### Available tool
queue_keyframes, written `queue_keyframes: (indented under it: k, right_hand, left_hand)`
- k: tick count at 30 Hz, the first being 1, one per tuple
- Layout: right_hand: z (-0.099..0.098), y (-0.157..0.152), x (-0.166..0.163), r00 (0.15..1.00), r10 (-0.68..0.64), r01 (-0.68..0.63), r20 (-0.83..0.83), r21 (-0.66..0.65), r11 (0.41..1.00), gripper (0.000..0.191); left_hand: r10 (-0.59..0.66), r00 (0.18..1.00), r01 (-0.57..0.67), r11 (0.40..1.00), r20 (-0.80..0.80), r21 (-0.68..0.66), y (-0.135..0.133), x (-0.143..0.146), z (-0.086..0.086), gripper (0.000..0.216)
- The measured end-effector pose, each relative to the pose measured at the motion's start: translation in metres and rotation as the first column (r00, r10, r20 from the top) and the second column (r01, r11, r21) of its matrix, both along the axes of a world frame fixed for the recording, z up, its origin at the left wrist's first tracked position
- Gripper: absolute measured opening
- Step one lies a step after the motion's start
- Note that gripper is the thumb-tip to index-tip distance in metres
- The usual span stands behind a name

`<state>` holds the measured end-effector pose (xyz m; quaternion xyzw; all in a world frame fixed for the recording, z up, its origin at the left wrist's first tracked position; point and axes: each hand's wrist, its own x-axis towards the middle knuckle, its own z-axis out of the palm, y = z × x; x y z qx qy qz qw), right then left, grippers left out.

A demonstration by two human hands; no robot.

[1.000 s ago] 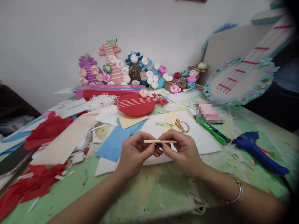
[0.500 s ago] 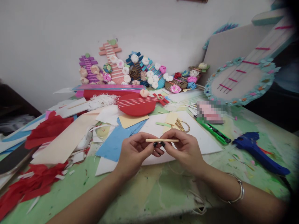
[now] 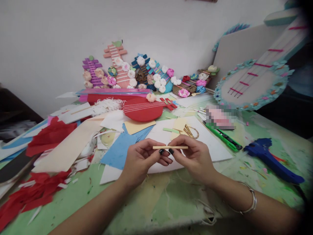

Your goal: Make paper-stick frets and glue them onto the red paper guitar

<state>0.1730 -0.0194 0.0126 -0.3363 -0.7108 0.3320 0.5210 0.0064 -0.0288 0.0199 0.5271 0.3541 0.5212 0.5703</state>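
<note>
A thin pale wooden stick point(image 3: 170, 147) lies level between both my hands, above the white sheet point(image 3: 215, 147) on the green table point(image 3: 156, 202). My left hand point(image 3: 141, 160) pinches its left part between thumb and fingers. My right hand point(image 3: 194, 156) pinches its right part; a silver bangle point(image 3: 249, 202) sits on that wrist. The fingertips of the two hands nearly touch under the stick.
Gold scissors point(image 3: 192, 131) and a green cutter knife point(image 3: 225, 138) lie just beyond my right hand. A blue glue gun point(image 3: 271, 156) rests at the right. Blue paper point(image 3: 117, 150), red tissue point(image 3: 49, 135), a red paper guitar point(image 3: 144, 109) and flowered paper instruments point(image 3: 137, 75) crowd the back.
The stick and both hands have drifted slightly to the right; the grip is the same.
</note>
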Motion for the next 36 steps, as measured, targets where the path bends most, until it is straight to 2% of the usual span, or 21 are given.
queue_keyframes:
  k: [12,19,26,36]
  right_hand:
    - [-0.0019,0.0008,0.0014,1.000,0.008,-0.009,0.024,0.037,0.999,0.010]
    - [-0.0011,0.0026,0.0032,1.000,-0.008,0.007,0.017,0.047,0.999,0.012]
    - [-0.0008,0.0044,0.0046,0.999,-0.026,0.025,0.020,0.046,0.999,0.011]
    - [-0.0011,0.0036,0.0051,1.000,-0.003,0.002,0.010,0.051,0.999,0.010]
  left_hand:
    - [-0.025,0.999,0.027,0.999,0.044,-0.040,0.0040,-0.0015,-0.0059,0.010]
    - [-0.021,1.000,0.021,1.000,0.012,0.021,0.0025,-0.0045,-0.0042,0.013]
    - [0.061,0.997,-0.058,0.996,-0.040,0.068,0.0021,-0.0064,-0.0021,0.012]
    - [0.056,0.998,-0.053,0.995,-0.039,0.084,0.0028,-0.0080,-0.0029,0.010]
